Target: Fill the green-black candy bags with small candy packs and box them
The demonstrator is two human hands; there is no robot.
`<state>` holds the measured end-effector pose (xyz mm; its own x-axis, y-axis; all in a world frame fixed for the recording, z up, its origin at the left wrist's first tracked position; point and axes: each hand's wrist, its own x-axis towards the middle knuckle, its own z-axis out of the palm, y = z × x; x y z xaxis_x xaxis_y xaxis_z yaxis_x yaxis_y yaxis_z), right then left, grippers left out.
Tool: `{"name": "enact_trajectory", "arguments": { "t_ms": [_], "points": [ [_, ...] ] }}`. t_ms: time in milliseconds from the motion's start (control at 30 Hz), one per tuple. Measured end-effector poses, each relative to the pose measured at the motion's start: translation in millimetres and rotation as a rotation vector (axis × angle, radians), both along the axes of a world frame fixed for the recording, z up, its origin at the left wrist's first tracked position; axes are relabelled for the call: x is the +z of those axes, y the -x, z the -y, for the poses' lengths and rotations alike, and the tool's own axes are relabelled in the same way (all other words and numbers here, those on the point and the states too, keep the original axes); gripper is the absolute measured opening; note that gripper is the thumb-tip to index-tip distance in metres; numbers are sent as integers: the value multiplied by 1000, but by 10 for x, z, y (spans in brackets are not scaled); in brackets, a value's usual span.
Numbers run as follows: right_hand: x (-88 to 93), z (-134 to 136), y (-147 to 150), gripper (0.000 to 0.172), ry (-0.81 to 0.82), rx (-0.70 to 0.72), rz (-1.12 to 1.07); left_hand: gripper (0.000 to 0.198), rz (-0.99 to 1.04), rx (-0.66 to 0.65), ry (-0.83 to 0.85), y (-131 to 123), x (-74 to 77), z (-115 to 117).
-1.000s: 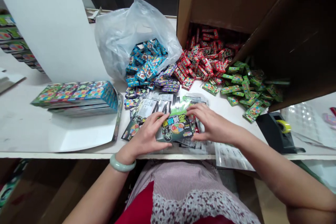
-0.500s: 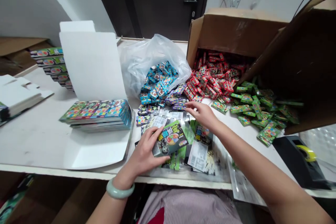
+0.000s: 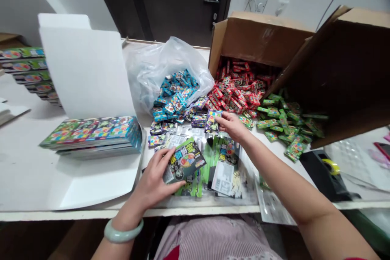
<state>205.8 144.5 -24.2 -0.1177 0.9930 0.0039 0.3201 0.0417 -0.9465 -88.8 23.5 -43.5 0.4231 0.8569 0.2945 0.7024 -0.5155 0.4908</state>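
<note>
My left hand (image 3: 154, 178) is closed on a black and green printed packet (image 3: 188, 160), thumb below and fingers along its left side. That packet is tilted above other flat packets (image 3: 224, 176) on the table near the front edge. Between the thumb and fingers of my right hand (image 3: 234, 126) is a small purple candy box (image 3: 211, 122), raised with its printed face toward me. Several more purple boxes (image 3: 198, 120) lie just left of it, beside a heap of small blue boxes (image 3: 179, 93) spilling from a clear plastic bag (image 3: 143, 69).
Red boxes (image 3: 237, 89) spill from a cardboard carton (image 3: 256, 38), with green boxes (image 3: 280, 120) to their right. An open white display box (image 3: 85, 73) holds a row of packets (image 3: 94, 130) at left. A black tape dispenser (image 3: 323, 174) sits at right.
My right hand has picked up a purple candy box from the pile and lifted it upright. My left hand keeps its packet. The view has shifted a little to the right.
</note>
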Motion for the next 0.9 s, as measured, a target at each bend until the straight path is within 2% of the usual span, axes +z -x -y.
{"name": "enact_trajectory", "arguments": {
  "t_ms": [100, 167, 300, 400, 667, 767, 833, 900],
  "points": [
    [52, 304, -238, 34, 203, -33, -375, 89, -3, -35, -12, -88, -6, -26],
    [78, 465, -327, 37, 263, -71, -506, 90, -11, -58, -13, -160, -4, -24],
    [129, 692, -382, 44, 258, -128, -499, 91, -40, -75, -9, -269, 18, 2],
    [154, 798, -366, 46, 227, -113, -447, 91, -54, -77, 0, -325, 42, 11],
    [114, 886, -321, 42, 153, -82, -380, 94, -49, -140, -7, -431, 49, 3],
    [137, 888, -452, 41, 49, -121, -223, 93, -51, -113, -8, -373, 32, 0],
    [176, 865, -542, 35, -62, -151, 83, 92, -62, -92, -6, -332, 23, -10],
    [205, 813, -572, 28, -104, -148, 509, 90, -73, -79, -3, -322, 16, -26]
  ]
}}
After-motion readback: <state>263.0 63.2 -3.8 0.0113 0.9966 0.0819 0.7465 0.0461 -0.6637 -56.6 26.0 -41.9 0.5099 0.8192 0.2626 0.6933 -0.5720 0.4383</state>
